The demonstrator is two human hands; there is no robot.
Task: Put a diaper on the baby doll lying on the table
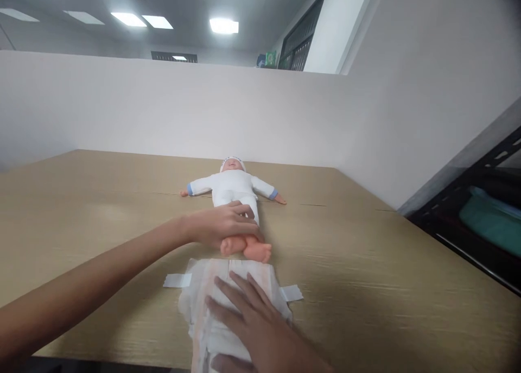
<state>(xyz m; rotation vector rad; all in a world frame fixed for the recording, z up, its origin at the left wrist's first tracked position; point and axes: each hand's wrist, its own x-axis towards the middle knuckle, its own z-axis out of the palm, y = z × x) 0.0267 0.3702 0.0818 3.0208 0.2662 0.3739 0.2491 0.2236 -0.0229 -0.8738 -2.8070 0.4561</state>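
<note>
A baby doll [233,185] in a white outfit with blue cuffs and a printed cap lies on its back, arms spread, feet toward me. My left hand [226,223] is closed around its lower legs, and the bare feet [256,251] poke out below my fingers. Just in front of the feet lies an unfolded white diaper [260,272], both side tabs spread out. Flat on the diaper, fingers spread, rests my right hand [254,321]; it covers much of the middle, and the near end runs out of view.
The wooden table [354,242] carries the doll and diaper. Behind it stands a low white partition [163,107], with a white wall [407,90] at the right. A black rack [459,210] holding a green item [492,215] is beside the table's right edge.
</note>
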